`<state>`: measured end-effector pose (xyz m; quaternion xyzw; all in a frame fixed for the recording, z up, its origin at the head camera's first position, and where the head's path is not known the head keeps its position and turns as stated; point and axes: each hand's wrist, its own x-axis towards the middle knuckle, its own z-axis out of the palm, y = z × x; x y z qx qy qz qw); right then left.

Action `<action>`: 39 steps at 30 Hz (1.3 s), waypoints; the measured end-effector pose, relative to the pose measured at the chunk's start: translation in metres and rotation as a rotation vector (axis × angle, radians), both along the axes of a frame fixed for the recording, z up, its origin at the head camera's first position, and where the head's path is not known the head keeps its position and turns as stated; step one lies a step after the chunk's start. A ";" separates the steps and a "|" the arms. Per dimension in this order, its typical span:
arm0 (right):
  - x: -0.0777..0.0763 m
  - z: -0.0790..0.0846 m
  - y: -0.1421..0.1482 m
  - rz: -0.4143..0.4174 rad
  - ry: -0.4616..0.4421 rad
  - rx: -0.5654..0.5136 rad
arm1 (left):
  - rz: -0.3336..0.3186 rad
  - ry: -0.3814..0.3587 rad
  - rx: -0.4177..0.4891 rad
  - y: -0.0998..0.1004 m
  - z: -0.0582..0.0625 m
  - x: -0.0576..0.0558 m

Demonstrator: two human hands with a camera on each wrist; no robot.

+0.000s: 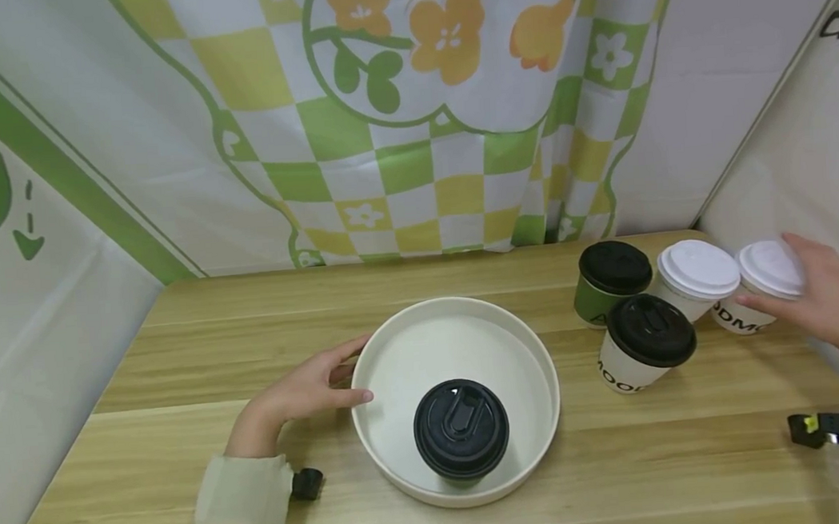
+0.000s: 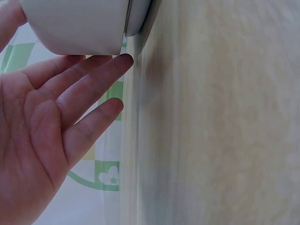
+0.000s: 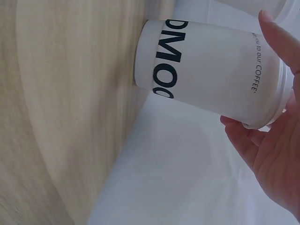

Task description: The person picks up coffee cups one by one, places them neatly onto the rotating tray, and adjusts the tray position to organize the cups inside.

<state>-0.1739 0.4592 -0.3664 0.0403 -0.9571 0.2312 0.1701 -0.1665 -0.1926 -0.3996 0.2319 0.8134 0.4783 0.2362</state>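
At the right, my right hand [image 1: 828, 293] grips a white-lidded paper coffee cup [image 1: 743, 318] near its lid, thumb on one side and fingers on the other. In the right wrist view this cup [image 3: 201, 70] stands upright on the table, dark lettering round its lower part. My left hand [image 1: 308, 389] holds the left side of a round cream tray [image 1: 397, 359], thumb over the rim. The left wrist view shows its fingers [image 2: 89, 91] fairly straight against the tray's outer wall [image 2: 79, 28]. Inside the tray, toward the front, stands a black-lidded cup [image 1: 462, 432].
Beside the gripped cup stand another white-lidded cup [image 1: 697, 273], a green cup with a black lid [image 1: 614, 278] and a white cup with a black lid [image 1: 644, 344]. Behind the wooden table [image 1: 250, 320] hangs a checked, flowered curtain [image 1: 414, 166]; pale cloth walls flank both sides.
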 end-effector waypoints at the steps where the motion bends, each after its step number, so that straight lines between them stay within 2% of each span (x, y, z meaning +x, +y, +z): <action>1: 0.000 -0.001 0.000 -0.006 0.005 -0.001 | 0.001 -0.001 0.000 0.000 0.000 0.000; 9: 0.003 -0.007 0.003 -0.064 -0.038 -0.043 | 0.011 -0.004 -0.005 0.000 -0.001 0.001; 17: 0.003 -0.009 0.007 -0.092 -0.046 -0.062 | 0.019 -0.005 -0.005 0.000 -0.001 0.002; 24: 0.006 -0.011 0.007 -0.127 -0.118 -0.131 | 0.018 -0.004 -0.007 0.000 -0.001 0.001; 28: 0.008 -0.011 0.007 -0.125 -0.121 -0.152 | 0.013 0.000 -0.007 0.000 -0.001 0.001; 39: 0.012 -0.005 0.002 -0.147 -0.151 -0.154 | 0.002 0.000 0.006 0.001 0.000 0.000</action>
